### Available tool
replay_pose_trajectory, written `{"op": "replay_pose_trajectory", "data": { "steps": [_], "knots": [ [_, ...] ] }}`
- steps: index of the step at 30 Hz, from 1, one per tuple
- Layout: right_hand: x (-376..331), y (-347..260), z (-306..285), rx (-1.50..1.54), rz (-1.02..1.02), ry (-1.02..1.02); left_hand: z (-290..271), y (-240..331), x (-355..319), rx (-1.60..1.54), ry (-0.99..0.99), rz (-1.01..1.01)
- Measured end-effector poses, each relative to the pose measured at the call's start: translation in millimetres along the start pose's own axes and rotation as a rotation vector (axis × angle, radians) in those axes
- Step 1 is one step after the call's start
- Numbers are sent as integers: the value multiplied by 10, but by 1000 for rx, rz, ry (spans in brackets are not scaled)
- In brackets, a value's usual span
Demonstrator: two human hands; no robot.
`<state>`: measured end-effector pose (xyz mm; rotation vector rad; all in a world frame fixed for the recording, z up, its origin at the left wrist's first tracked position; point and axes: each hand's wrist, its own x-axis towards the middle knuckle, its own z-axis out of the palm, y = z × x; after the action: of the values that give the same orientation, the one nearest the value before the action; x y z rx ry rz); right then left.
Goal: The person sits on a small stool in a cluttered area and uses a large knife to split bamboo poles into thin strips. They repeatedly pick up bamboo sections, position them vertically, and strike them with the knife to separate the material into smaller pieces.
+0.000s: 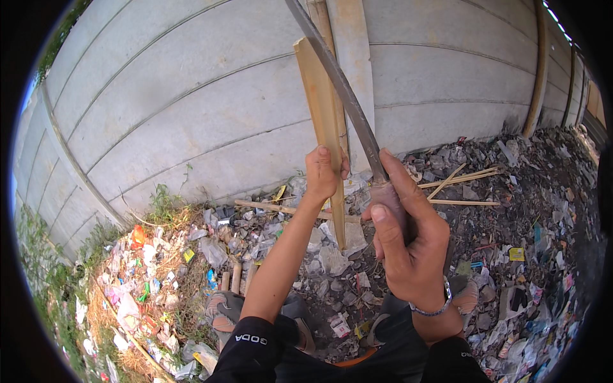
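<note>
My left hand (324, 173) is wrapped round a split length of bamboo (318, 96), held nearly upright with its broad end up and its narrow end near the littered ground. In my right hand (415, 242) is the handle of a machete (350, 96), my thumb lying along it. Its long, dark, slightly curved blade slants up and left, crossing in front of the bamboo's upper part in this view. Whether blade and bamboo touch, I cannot tell. The right fingers are partly hidden behind the handle.
A grey concrete panel wall (191, 76) stands ahead. Bamboo strips (463, 203) lie on the ground to the right, and another strip (274, 207) lies behind my left forearm. Short bamboo ends (236, 278) show beside my left knee. Scattered plastic litter (517, 255) covers the ground.
</note>
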<state>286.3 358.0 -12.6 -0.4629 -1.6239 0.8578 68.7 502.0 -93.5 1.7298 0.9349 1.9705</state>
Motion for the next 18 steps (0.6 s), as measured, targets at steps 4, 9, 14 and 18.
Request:
{"op": "replay_pose_trajectory", "data": {
  "steps": [4,9,14,18],
  "knots": [
    [-7,-10,-6,-152,-108,-2,38,-12,0,-2,10,33],
    [-44,-79,-44,-228,-116,18,15,-85,-50,2,-50,-22],
    [-109,-153,-110,-177,-15,103,-156,-669,-562,163,5,21],
    [-193,-214,-224,-157,32,148,-172,-977,-1359,605,-166,-235]
  ]
}}
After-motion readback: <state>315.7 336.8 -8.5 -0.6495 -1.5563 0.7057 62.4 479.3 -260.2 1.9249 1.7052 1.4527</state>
